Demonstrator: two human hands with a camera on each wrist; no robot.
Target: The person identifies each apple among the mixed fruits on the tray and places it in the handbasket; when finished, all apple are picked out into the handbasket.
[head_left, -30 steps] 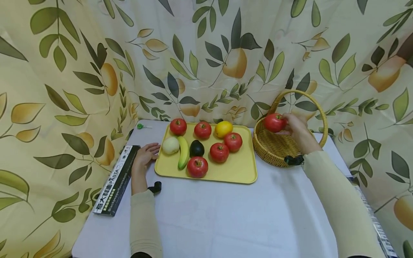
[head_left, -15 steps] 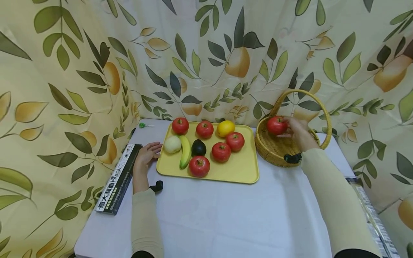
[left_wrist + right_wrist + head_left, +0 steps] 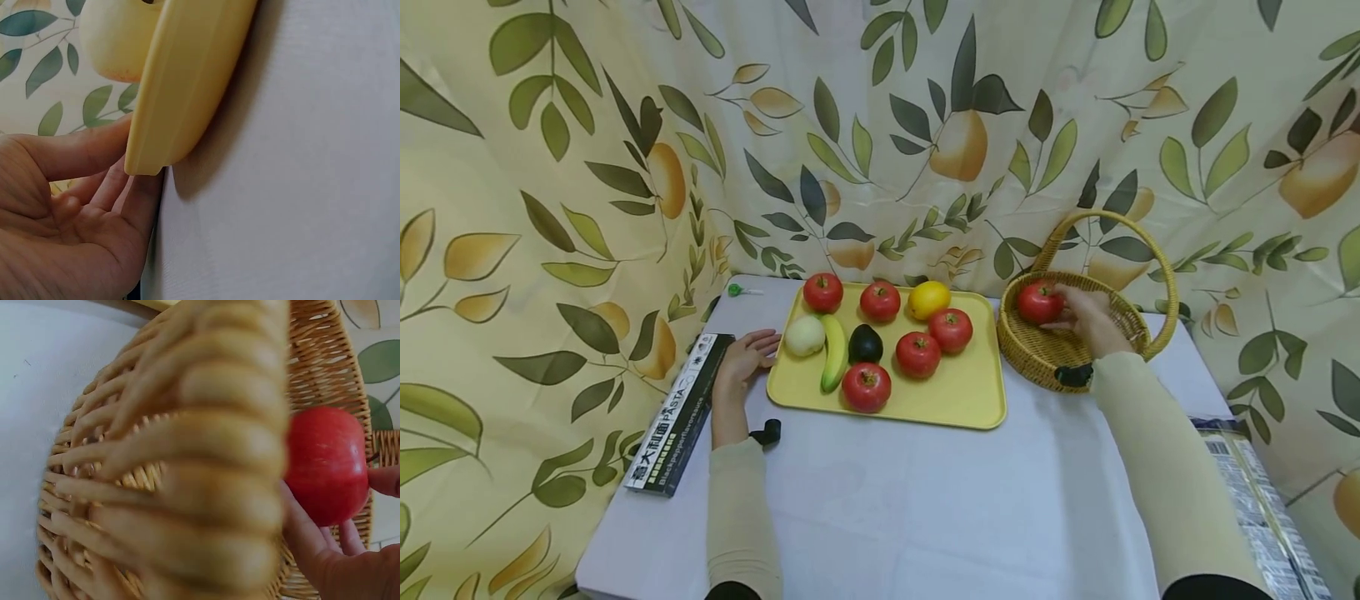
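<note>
My right hand [image 3: 1092, 317] holds a red apple [image 3: 1040, 302] low inside the round wicker basket [image 3: 1033, 367]. In the right wrist view the apple [image 3: 328, 465] sits between the thumb and fingers, with the blurred basket rim [image 3: 206, 444] in front. At the left end of the yellow tray [image 3: 940, 408], my left hand [image 3: 742, 362] touches the edge with relaxed fingers. The left wrist view has the thumb against the tray's outer wall [image 3: 181, 81], the other fingers partly hidden by its lower edge. Several more apples [image 3: 867, 387] lie on the tray.
Also on the tray are a lemon [image 3: 928, 300], a banana [image 3: 834, 354], a dark avocado [image 3: 866, 343] and a pale round fruit [image 3: 805, 336]. A pasta box [image 3: 679, 417] lies left of my left hand. The basket's tall handle [image 3: 1168, 283] arches beside my right wrist.
My right hand has lowered the apple from above the basket's rim down into the basket. The left hand stays at the tray's edge. The whole head view has shifted slightly.
</note>
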